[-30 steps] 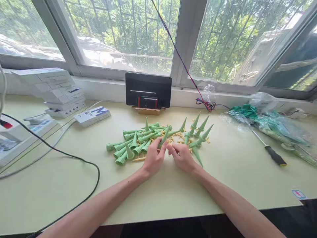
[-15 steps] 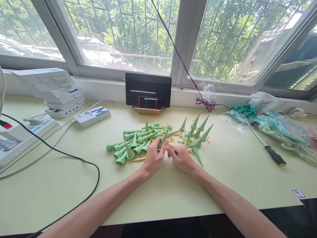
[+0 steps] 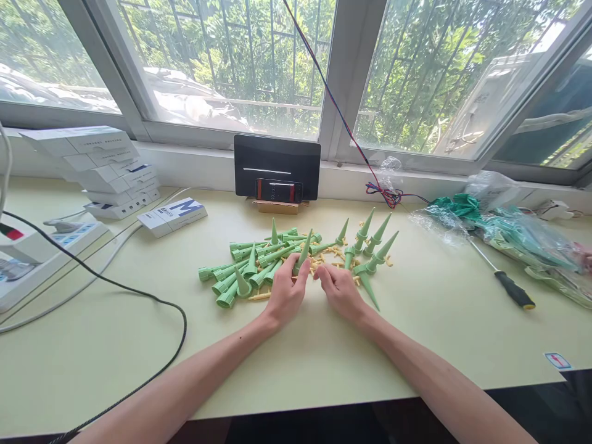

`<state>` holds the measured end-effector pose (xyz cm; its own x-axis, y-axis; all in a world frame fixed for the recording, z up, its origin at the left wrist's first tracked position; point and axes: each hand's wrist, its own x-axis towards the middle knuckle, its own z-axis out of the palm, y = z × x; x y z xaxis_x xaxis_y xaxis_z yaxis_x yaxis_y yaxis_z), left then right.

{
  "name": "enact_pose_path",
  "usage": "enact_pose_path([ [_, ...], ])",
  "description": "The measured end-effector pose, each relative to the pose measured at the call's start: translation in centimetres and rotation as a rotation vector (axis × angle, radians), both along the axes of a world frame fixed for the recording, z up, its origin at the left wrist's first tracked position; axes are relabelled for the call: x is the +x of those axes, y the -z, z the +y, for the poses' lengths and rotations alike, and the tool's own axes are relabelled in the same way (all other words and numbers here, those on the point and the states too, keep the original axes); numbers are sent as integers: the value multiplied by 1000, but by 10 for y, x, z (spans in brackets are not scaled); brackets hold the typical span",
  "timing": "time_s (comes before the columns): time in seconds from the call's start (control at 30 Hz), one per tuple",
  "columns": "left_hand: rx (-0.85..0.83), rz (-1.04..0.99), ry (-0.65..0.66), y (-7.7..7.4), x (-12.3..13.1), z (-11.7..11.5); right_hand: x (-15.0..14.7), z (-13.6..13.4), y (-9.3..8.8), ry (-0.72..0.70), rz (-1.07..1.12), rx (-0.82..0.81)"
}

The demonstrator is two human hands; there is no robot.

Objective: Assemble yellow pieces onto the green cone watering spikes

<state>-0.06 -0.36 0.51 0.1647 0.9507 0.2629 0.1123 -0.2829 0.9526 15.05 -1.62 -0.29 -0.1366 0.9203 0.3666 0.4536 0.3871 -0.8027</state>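
A heap of green plastic cone spikes (image 3: pixel 252 262) lies on the pale green table (image 3: pixel 416 320), mixed with small yellow plastic pieces (image 3: pixel 333 253). My left hand (image 3: pixel 287 290) grips one green spike (image 3: pixel 304 250) by its wide end, tip pointing up and away. My right hand (image 3: pixel 340 290) is beside it, fingers pinched together at a small yellow piece I can barely make out. A few more spikes (image 3: pixel 370 246) lie just right of the hands.
A black device with a phone in a stand (image 3: pixel 276 179) sits at the window sill. White boxes (image 3: pixel 106 172) and a power strip (image 3: pixel 28 253) with black cable (image 3: pixel 139 296) are left. A screwdriver (image 3: pixel 504 280) and plastic bags (image 3: pixel 509 234) lie right.
Both hands have shifted slightly away from me, toward the heap. The spike in my left hand stays held and stands a bit more upright.
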Motion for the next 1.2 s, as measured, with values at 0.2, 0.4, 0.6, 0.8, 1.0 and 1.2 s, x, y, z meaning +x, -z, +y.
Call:
enact_pose_path([
  [0.2, 3, 4, 6, 0, 0, 0, -2, -4, -4, 1, 110, -23],
  [0.4, 14, 20, -3, 2, 0, 1, -3, -3, -2, -6, 53, 14],
  [0.6, 11, 24, 2, 1, -1, 1, -2, -2, -2, -3, 5, 40],
  [0.8, 18, 31, 4, 1, 0, 2, -2, -1, 0, 2, -16, 61],
  [1.0, 8, 28, 12, 0, -1, 0, -2, -1, -3, -11, -26, 67],
  [1.2, 8, 34, 16, -1, -1, 0, -1, -2, -3, -4, -37, 67],
])
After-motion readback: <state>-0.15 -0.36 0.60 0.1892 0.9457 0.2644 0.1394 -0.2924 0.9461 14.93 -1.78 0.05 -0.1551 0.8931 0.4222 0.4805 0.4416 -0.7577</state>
